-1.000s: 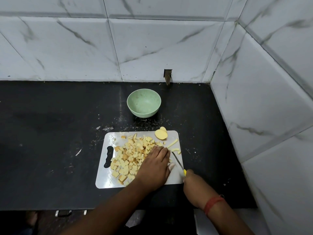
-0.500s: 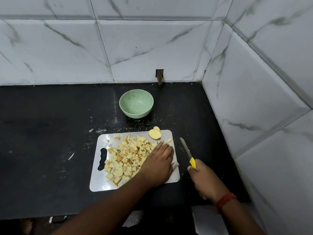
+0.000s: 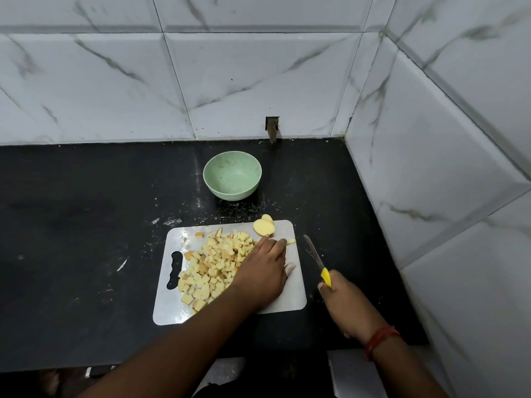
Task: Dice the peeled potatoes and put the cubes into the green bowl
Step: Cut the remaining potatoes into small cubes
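A pile of potato cubes (image 3: 214,264) covers the left and middle of the white cutting board (image 3: 290,297). Two potato slices (image 3: 263,226) lie at the board's far right corner, and a small potato piece (image 3: 291,241) sits beside my fingertips. My left hand (image 3: 265,271) lies palm down on the board with straight fingers against the right side of the pile. My right hand (image 3: 343,301) grips the yellow-handled knife (image 3: 316,258) just off the board's right edge, blade pointing away. The green bowl (image 3: 232,175) stands empty behind the board.
The black counter (image 3: 86,239) carries potato crumbs between the board and the bowl. White marble-tiled walls close off the back and the right side. A small dark wall fitting (image 3: 272,129) sits behind the bowl. The counter's front edge runs below my arms.
My right hand has drawn the knife off the board to its right edge. My left hand has slid forward along the pile, fingers now near the far potato pieces.
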`<move>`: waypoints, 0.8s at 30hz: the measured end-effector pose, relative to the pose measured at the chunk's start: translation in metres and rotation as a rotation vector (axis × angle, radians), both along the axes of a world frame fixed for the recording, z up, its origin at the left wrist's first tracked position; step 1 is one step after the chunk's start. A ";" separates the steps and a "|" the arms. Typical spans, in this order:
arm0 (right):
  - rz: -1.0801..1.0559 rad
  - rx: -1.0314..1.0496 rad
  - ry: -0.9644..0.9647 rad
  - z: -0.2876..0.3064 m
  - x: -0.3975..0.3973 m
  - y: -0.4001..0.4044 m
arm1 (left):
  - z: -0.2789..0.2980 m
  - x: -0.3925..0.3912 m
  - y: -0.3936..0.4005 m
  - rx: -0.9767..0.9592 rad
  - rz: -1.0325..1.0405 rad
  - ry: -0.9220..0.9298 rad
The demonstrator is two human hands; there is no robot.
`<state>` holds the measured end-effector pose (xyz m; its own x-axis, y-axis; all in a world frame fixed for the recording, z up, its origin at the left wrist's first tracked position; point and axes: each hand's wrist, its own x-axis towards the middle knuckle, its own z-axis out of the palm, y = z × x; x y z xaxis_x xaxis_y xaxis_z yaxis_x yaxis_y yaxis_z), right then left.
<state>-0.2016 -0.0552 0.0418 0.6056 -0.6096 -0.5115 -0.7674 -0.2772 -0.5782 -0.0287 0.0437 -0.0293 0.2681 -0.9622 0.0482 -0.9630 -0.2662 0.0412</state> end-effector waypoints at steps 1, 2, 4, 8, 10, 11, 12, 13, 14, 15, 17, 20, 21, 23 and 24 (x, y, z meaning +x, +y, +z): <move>0.022 -0.036 0.018 -0.002 0.000 0.001 | -0.001 0.002 0.004 -0.003 -0.007 0.026; 0.048 -0.070 0.035 -0.005 0.000 0.002 | -0.002 0.003 0.007 -0.008 -0.011 0.040; 0.085 -0.125 0.060 -0.010 0.003 0.006 | -0.005 0.004 0.013 0.003 -0.002 0.044; 0.116 -0.210 0.102 -0.017 0.017 0.005 | -0.015 0.004 0.015 0.027 0.038 0.055; 0.128 -0.215 0.146 -0.021 0.028 0.004 | -0.017 0.004 0.014 0.013 0.041 0.079; 0.137 -0.208 0.179 -0.024 0.033 0.004 | -0.017 0.004 0.014 0.007 0.036 0.080; 0.147 -0.196 0.217 -0.027 0.038 0.005 | -0.018 0.004 0.014 0.003 0.027 0.072; 0.154 -0.185 0.248 -0.029 0.041 0.005 | -0.019 0.004 0.014 -0.001 0.016 0.060; 0.161 -0.177 0.273 -0.030 0.042 0.007 | -0.020 0.004 0.014 -0.011 0.009 0.052; 0.168 -0.171 0.285 -0.031 0.042 0.008 | -0.021 0.005 0.015 -0.017 0.008 0.050; 0.195 -0.170 0.288 -0.033 0.033 0.009 | -0.023 0.006 0.014 -0.024 0.012 0.055; 0.249 -0.175 0.242 -0.031 0.019 0.009 | -0.022 0.006 0.014 -0.038 0.007 0.031; 0.236 -0.194 0.214 -0.029 0.018 0.009 | -0.022 0.006 0.015 -0.046 0.000 0.021; 0.208 -0.241 0.178 -0.024 0.024 0.008 | -0.023 0.006 0.015 -0.077 -0.004 0.011; 0.218 -0.258 0.182 -0.023 0.030 0.008 | -0.023 0.006 0.014 -0.090 -0.005 0.010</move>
